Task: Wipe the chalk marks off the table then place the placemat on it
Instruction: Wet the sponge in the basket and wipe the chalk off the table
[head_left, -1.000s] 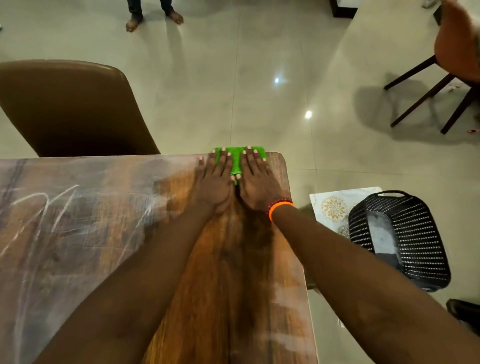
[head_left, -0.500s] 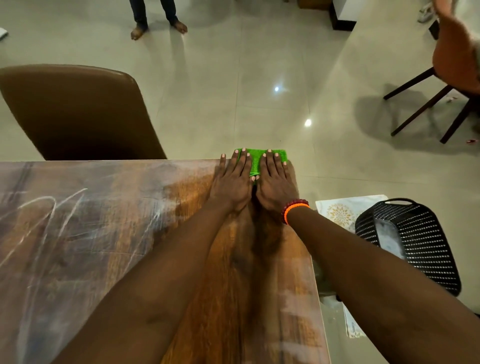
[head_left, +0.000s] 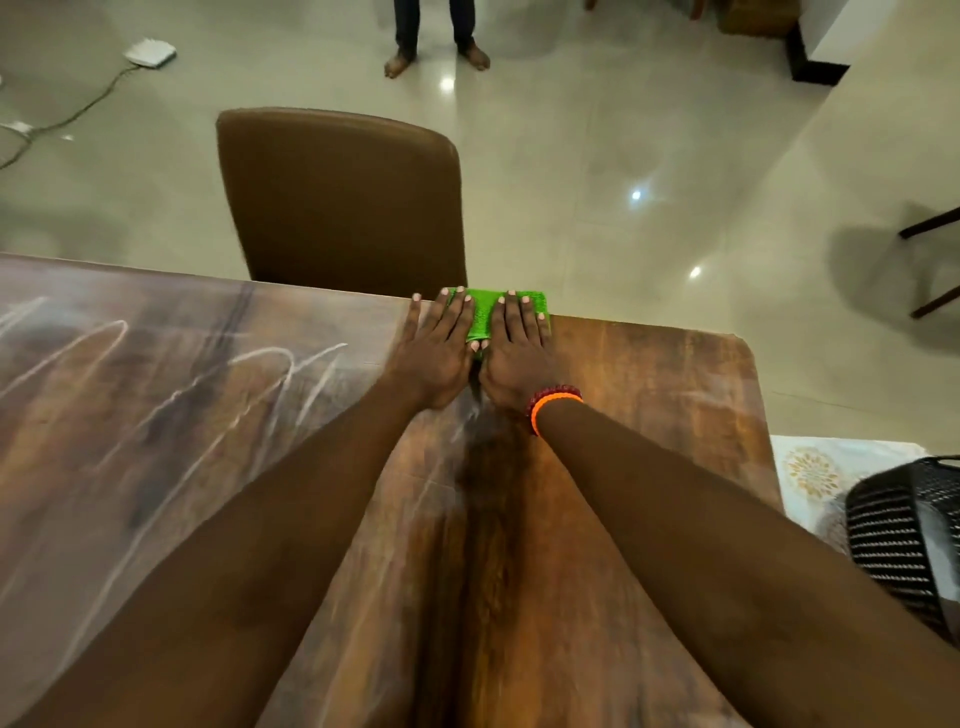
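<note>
Left hand (head_left: 435, 353) and right hand (head_left: 517, 353), fingers flat and straight, press the green cloth (head_left: 485, 312) onto the counter (head_left: 649, 405); chalk marks (head_left: 249, 384) lie left of them.

Warm, fairly dim indoor light falls from overhead; small white glints of ceiling lamps glare on the glossy pale tiled floor (head_left: 597, 156). A soft shadow spreads under the dark-legged chair at the right edge (head_left: 930, 260). The wide lens bows the brown wooden table (head_left: 649, 389), and the near forearms look soft
</note>
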